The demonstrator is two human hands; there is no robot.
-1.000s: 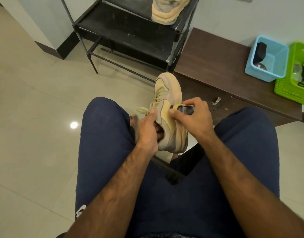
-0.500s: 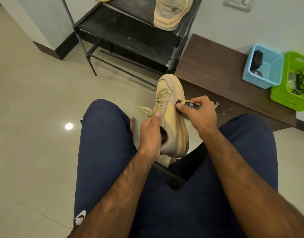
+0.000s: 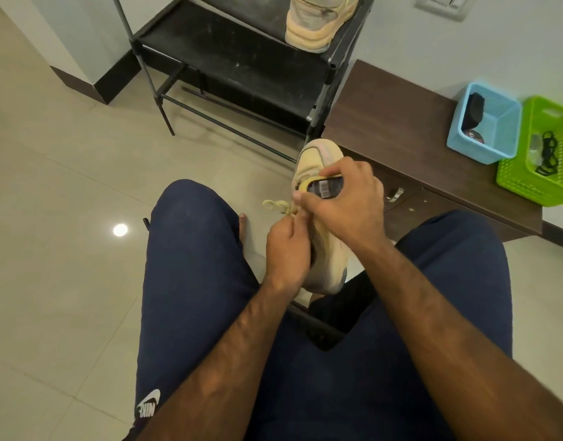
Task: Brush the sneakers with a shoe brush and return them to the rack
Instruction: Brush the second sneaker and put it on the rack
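left hand (image 3: 286,253): fingers grip sneaker (image 3: 329,265) collar, above lap
right hand (image 3: 347,205): fingers wrap brush (image 3: 324,187), on upper near toe
other sneaker (image 3: 318,20): on rack (image 3: 235,58), right edge
left: finish brushing, shelve it

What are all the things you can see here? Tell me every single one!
held sneaker: 1, beige, between the knees, toe pointing away
racked sneaker: 1, beige, on a shelf of the rack
shoe rack: 1, black, by the wall ahead
shoe brush: 1, dark with a yellow edge, on the held sneaker
cabinet: 1, dark brown, right of the rack
blue basket: 1, light blue, on the cabinet
green basket: 1, bright green, beside the blue basket
black cord: 1, black, in the green basket
wall switch: 1, pale, top right
legs: 2, navy trousers, bottom
left hand: 1, grips the held sneaker's opening
right hand: 1, holds the shoe brush
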